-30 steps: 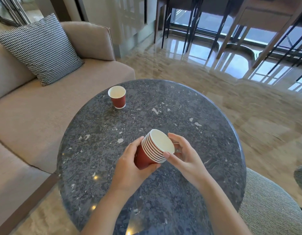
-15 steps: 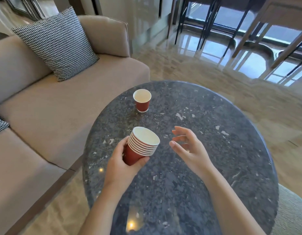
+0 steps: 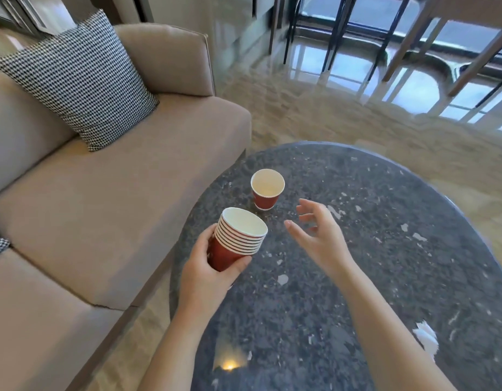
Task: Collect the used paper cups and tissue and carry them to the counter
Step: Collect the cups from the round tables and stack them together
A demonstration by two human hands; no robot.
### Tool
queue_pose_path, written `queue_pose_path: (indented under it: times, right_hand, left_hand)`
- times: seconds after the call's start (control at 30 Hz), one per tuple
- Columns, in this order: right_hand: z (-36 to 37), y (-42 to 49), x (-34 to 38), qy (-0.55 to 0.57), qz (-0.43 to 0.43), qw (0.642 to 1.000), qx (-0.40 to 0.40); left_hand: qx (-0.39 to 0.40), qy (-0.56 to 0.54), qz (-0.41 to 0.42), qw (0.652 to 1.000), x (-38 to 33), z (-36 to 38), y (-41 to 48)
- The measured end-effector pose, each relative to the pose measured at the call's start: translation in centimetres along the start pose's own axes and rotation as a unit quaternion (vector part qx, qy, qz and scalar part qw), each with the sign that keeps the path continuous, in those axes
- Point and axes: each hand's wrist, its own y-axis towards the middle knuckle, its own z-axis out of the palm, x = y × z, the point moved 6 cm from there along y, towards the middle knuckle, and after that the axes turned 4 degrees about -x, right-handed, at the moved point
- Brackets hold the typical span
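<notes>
My left hand grips a stack of several nested red paper cups with white rims, tilted slightly, above the left edge of the round dark stone table. One single red paper cup stands upright on the table just beyond the stack. My right hand hovers over the table to the right of both, fingers spread and relaxed, holding nothing. A crumpled white tissue lies on the table by my right forearm.
A beige sofa with a black-and-white checked cushion runs along the left, close to the table. Glossy marble floor stretches beyond, with dark bar-stool legs at the back.
My right hand has let go of the stack's rim and moved forward towards the single cup. My left hand still holds the stack. The view has shifted left, bringing the tissue into sight.
</notes>
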Motion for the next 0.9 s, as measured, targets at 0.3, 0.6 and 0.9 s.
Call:
queue_pose_path:
  times: [0.3,0.6,0.9]
  right_hand:
    - [3.3,4.4,0.2,-0.059,0.028,0.998,-0.019]
    - [5.2,7.6,0.1,-0.085,0.043,0.995,-0.029]
    - [6.4,9.2,-1.0,-0.114,0.063,0.991,-0.005]
  left_hand:
    - [0.019,0.007,0.008,1.000,0.8,-1.6,5.4]
    - [0.028,0.022,0.012,0.999,1.7,-1.6,8.2]
    - [0.028,0.034,-0.004,0.999,2.5,-0.8,9.4]
